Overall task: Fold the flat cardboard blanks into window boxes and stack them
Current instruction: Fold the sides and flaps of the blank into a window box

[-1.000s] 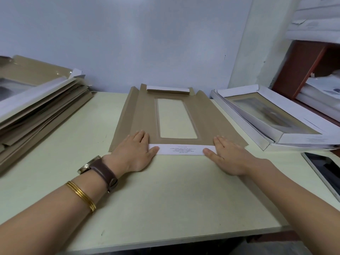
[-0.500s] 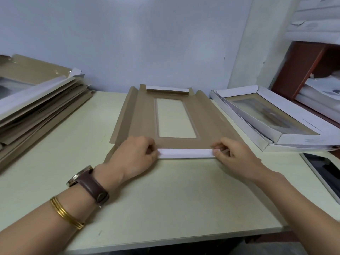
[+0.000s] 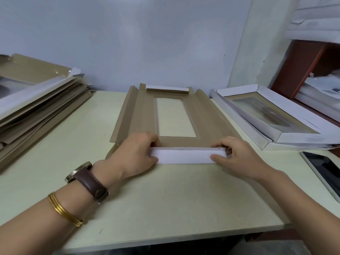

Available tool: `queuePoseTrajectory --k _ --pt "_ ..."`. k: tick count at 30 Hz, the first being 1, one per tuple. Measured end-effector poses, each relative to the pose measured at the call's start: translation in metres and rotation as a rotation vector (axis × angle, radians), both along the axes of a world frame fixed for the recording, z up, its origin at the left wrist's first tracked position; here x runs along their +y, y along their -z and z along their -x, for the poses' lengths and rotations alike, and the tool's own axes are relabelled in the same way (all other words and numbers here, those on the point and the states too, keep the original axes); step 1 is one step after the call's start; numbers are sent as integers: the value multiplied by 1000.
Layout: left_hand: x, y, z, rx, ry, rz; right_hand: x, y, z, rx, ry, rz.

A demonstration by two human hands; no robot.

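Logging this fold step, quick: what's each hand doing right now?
Left hand: closed, pinching the left end of the white end flap.
Right hand: closed, pinching the same flap's right end.

You wear a watch [image 3: 85, 177] on your left wrist, in the lower left of the frame. Its strap [image 3: 91, 184] is dark brown leather, broad and smooth, with a keeper loop [image 3: 100, 193] of the same leather. The round metal case [image 3: 77, 172] is silvery with a yellowish rim and shows edge-on, so the dial cannot be read. Lower on your left forearm [image 3: 33, 229], thin gold bangles [image 3: 64, 208] lie close together; they look like three, though the count is hard to tell. Your left hand [image 3: 134, 153] and right hand [image 3: 238, 159] are bare, and so is your right forearm [image 3: 303, 203], out to the lower right edge.
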State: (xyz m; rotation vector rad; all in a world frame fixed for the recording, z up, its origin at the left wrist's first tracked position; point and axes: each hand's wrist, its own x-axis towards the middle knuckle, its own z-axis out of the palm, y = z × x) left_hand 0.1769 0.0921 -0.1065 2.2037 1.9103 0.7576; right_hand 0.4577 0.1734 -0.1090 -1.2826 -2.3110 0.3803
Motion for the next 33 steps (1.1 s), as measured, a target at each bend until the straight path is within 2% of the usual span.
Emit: queuePoseTrajectory --k 7,11,16,19,24,29,33 --pt "-6 -4 -1 -166 -6 -75 -2 -9 1 214 73 -68" --pt "-10 -2 1 -109 -68 -46 -6 -5 -3 229 71 -11" --pt "-18 5 9 -46 -143 -61 -6 2 -14 72 200 -76" --pt "-19 11 16 29 -308 -99 -5 6 -19 -160 311 -126" --pt "-20 11 20 119 -550 -53 -2 2 -24 -371 541 -77" --pt "-16 10 21 69 -640 75 6 0 -27 -386 584 132" --pt "-16 10 23 49 -656 156 10 2 -29 -303 547 153"
